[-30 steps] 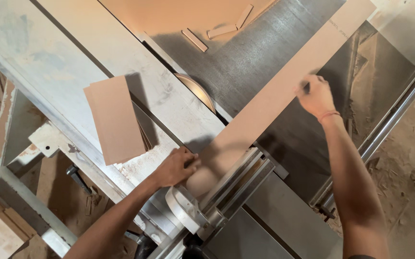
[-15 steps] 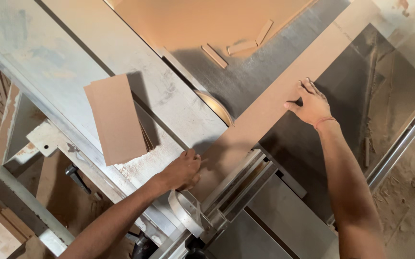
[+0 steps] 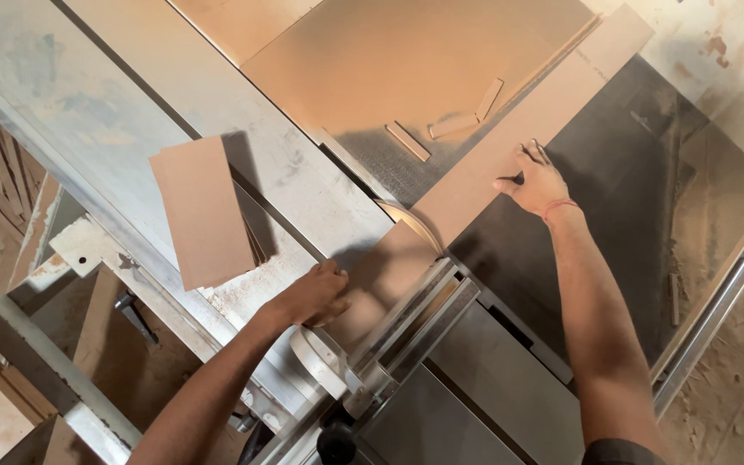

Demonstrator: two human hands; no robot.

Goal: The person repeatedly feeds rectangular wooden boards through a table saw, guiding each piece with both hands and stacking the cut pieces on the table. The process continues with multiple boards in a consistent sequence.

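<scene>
Long tan fibreboard strip [image 3: 509, 164] lying diagonally across grey steel saw table [image 3: 613, 172], beside round saw blade [image 3: 410, 226]. Right hand [image 3: 537, 182] pressed flat, open, on strip; left hand [image 3: 311, 297] curled against near end.

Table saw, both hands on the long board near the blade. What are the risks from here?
1. The left hand presses the long board close beside the exposed saw blade; a slip might bring the fingers onto it.
2. The right hand steadies the board far out, so the board may twist and kick back.
3. Loose offcuts lie on the table just past the blade; they could catch and be thrown.
</scene>
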